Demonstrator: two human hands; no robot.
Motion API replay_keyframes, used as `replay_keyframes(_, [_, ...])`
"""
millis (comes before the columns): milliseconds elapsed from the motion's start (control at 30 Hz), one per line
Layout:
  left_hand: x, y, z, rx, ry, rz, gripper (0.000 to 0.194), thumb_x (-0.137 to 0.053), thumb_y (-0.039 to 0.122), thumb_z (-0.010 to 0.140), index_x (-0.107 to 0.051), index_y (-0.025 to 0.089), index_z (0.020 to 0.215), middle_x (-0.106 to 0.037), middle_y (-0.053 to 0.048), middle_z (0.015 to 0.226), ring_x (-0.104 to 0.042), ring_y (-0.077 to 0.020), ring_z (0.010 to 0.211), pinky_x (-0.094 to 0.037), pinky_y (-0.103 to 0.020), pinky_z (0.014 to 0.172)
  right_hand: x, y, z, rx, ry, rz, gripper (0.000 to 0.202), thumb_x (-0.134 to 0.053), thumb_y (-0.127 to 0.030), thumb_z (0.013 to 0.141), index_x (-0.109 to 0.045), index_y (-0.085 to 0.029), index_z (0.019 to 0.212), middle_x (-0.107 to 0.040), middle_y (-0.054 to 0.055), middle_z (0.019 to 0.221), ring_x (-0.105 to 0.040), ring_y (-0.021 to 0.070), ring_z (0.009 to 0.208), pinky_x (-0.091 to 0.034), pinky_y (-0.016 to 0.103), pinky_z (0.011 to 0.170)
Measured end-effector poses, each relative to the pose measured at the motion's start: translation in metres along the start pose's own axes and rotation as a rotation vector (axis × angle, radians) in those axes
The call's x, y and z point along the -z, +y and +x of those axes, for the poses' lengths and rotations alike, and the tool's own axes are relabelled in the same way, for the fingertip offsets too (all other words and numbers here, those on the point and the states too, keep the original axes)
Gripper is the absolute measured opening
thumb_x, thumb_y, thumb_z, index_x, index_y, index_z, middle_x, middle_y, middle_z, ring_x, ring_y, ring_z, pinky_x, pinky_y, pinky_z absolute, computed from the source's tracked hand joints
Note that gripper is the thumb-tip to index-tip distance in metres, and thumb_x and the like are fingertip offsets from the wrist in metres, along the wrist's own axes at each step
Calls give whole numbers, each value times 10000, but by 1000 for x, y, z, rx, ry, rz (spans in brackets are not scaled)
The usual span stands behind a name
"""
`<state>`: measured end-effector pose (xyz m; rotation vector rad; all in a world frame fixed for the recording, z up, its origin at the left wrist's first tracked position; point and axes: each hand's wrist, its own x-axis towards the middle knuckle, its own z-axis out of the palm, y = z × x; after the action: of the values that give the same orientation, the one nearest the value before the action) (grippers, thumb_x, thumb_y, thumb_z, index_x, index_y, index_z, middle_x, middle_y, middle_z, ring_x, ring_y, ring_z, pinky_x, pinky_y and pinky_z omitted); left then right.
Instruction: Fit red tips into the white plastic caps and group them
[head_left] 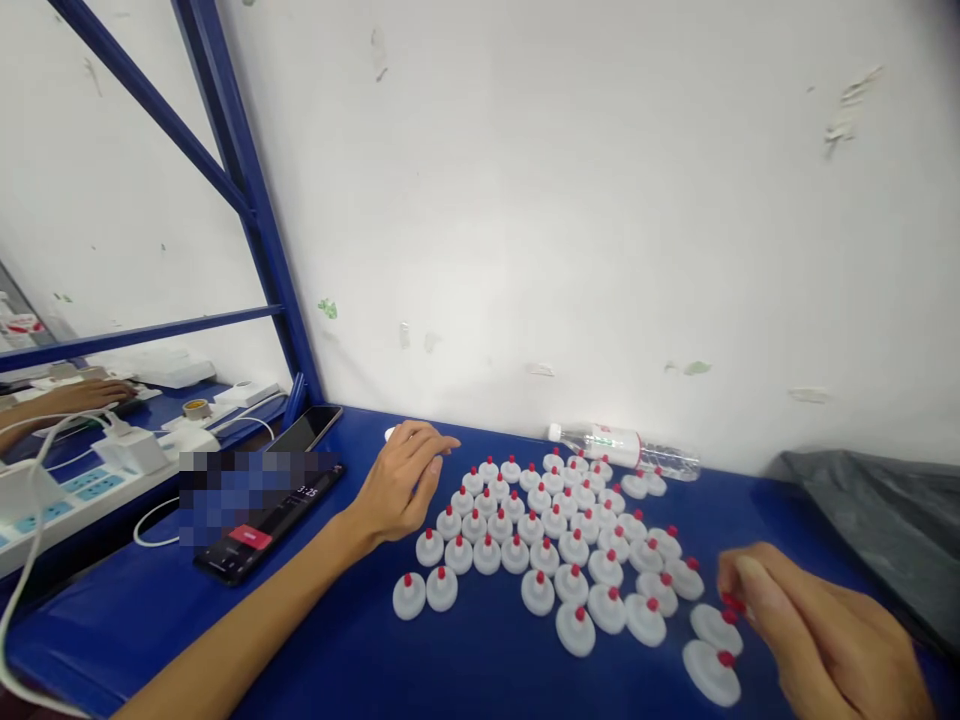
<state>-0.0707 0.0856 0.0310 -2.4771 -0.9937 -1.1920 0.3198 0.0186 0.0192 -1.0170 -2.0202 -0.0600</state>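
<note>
Many white, translucent round caps (530,528) with small red tips stand in loose rows across the blue table (450,665). On the right, my right hand (817,625) is closed in a pinch on a small red tip (733,602), just above two of the caps (712,672). Whether a white cap hangs from that tip is hidden by the fingers. My left hand (401,480) hovers at the left edge of the group, fingers loosely stretched to the right. Behind its knuckles peeks a small white thing (388,434), mostly covered.
A clear plastic bottle (626,448) lies along the wall behind the caps. Dark grey sheeting (862,510) covers the right side. Two phones (262,530) (306,430), cables and a power strip (90,487) are at left, by a blue frame (247,200). Another person's hand (101,392) rests beyond.
</note>
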Motion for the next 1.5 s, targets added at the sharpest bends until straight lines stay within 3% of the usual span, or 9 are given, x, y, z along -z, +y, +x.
replay_keyframes(267, [6, 4, 5, -214, 37, 155, 280, -528, 105, 850, -604, 124, 1119, -668, -124, 972, -537, -280, 983, -471, -464, 845, -10, -24, 14, -261, -44, 13, 250, -354, -429, 1011, -474, -246, 889, -484, -68, 545, -477, 137, 445, -357, 269, 496])
replay_keyframes(433, [12, 36, 33, -468, -19, 198, 254, -568, 257, 836, -626, 128, 1047, -669, -128, 907, -554, -296, 934, -479, -457, 793, -33, -66, 44, -370, -130, 299, 292, -325, -507, 1013, -449, -244, 989, -379, -100, 515, -414, 140, 438, -325, 245, 479])
replay_keyframes(600, [-6, 84, 54, -624, 26, 219, 252, -527, 382, 903, -622, 151, 930, -658, -112, 833, -572, -275, 861, -467, -437, 781, -60, -103, 73, -437, -78, 561, 338, -295, -532, 1017, -451, -252, 1123, -456, -68, 660, -444, 141, 544, -391, 253, 534])
replay_keyframes(800, [-22, 86, 44, -587, -71, 343, 194, -465, 254, 974, -562, 174, 826, -623, -74, 767, -546, -235, 755, -430, -397, 726, -74, -103, 69, -452, -107, 737, 346, -322, -528, 1014, -453, -267, 1200, -458, -48, 722, -457, 146, 621, -443, 270, 602])
replay_keyframes(933, [-25, 84, 43, -494, -56, 255, 219, -398, 162, 969, -525, 185, 791, -584, -60, 728, -493, -216, 693, -382, -367, 632, -71, -97, 68, -395, -124, 724, 349, -316, -495, 1023, -438, -264, 1254, -358, -75, 630, -363, 129, 530, -391, 247, 534])
replay_keyframes(1200, [-27, 92, 43, -175, -79, -113, 376, -250, 257, 1025, -426, 216, 695, -526, -33, 664, -463, -192, 641, -379, -354, 616, -61, -84, 71, -91, 21, 181, 296, -291, -308, 1020, -530, -197, 1155, -389, -89, 506, -386, 117, 406, -265, 269, 499])
replay_keyframes(1267, [-12, 75, 42, -9, -70, -141, 427, -171, 304, 1042, -381, 223, 679, -517, -25, 675, -479, -179, 635, -393, -330, 603, -50, -67, 68, -80, 142, 87, 305, -289, -315, 1009, -557, -188, 1082, -390, -87, 484, -375, 118, 380, -261, 267, 482])
replay_keyframes(1367, [15, 34, 44, 311, -88, 7, 422, -175, 392, 1050, -409, 228, 740, -508, -1, 705, -509, -175, 648, -416, -310, 624, -29, -32, 66, -332, 416, 7, 356, -255, -386, 1031, -523, -178, 1139, -498, -56, 555, -478, 142, 457, -310, 263, 510])
replay_keyframes(1500, [26, -14, 41, 424, -154, 153, 371, -284, 394, 1014, -466, 230, 735, -494, -21, 689, -527, -231, 725, -405, -343, 667, -15, 0, 72, -519, 340, -94, 465, -177, -477, 1039, -552, -204, 1079, -601, -8, 689, -584, 176, 634, -384, 280, 633])
